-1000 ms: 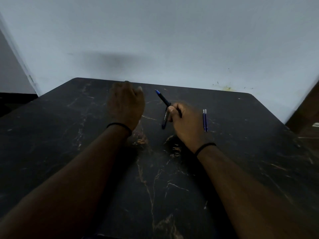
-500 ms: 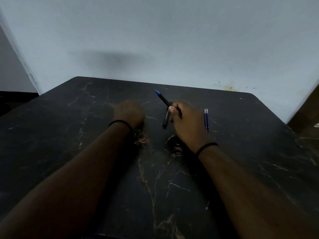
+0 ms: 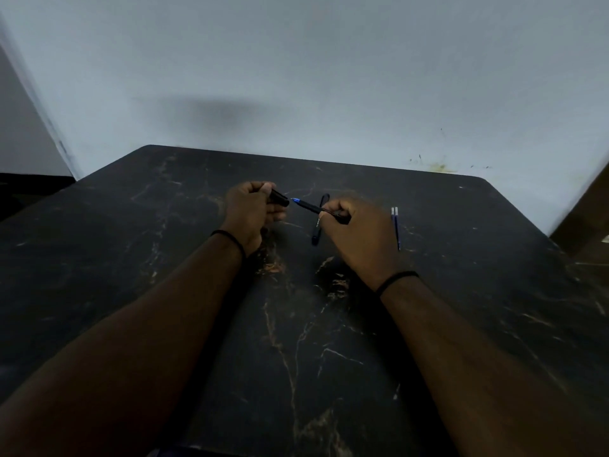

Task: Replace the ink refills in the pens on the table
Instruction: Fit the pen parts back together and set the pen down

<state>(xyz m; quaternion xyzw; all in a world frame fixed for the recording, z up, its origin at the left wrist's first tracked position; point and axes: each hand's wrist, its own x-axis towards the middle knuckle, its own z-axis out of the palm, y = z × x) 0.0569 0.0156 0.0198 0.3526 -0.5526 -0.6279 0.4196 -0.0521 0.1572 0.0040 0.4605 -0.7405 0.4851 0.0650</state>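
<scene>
My right hand grips a black pen with a blue tip, which points left toward my left hand. My left hand holds a short black piece, apparently a pen cap, its open end close to the blue tip but apart from it. A second black pen lies on the table just left of my right hand. Two blue ink refills lie side by side on the table to the right of my right hand.
The dark marble-patterned table stands against a pale wall. Its far edge runs just behind my hands. A brown piece of furniture stands beyond the table's right corner.
My left hand has come up off the table toward the pen and now holds a black cap near the blue tip. The right hand has turned the pen so it points left.
</scene>
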